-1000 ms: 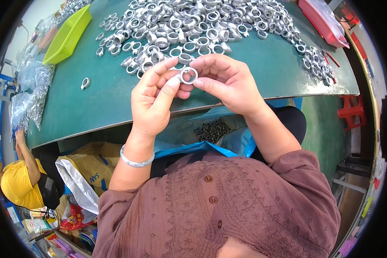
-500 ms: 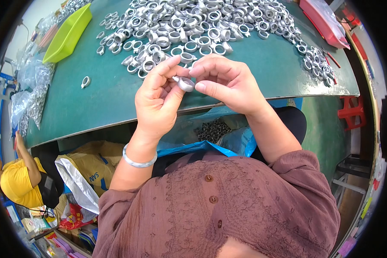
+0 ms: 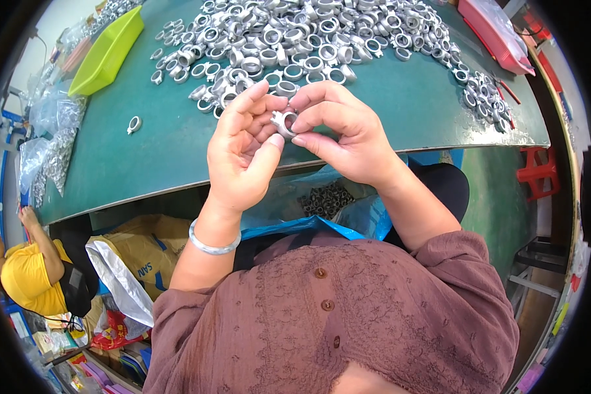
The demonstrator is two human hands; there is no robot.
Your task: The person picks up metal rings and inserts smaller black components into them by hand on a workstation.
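A silvery metal ring clamp (image 3: 277, 121) with a small lug on its side is between my two hands, above the table's near edge. My right hand (image 3: 348, 130) pinches its right side between thumb and fingertips. The thumb of my left hand (image 3: 241, 151) rests at the ring's lower left, with the fingers curled loosely behind it. Just beyond my hands lies a large heap of similar metal ring clamps (image 3: 269, 56) on the green table (image 3: 151, 154). A single ring clamp (image 3: 134, 125) lies apart to the left.
A yellow-green tray (image 3: 108, 52) stands at the far left, near clear plastic bags (image 3: 59, 154) of parts. At the far right is a pink tray (image 3: 496, 36). Under the table edge, an open blue bag (image 3: 368, 220) holds small dark rings. A person in yellow (image 3: 33, 279) works at left.
The ring clamp has turned so that its round opening shows and its lug points up and left. My right fingers have closed onto its right side.
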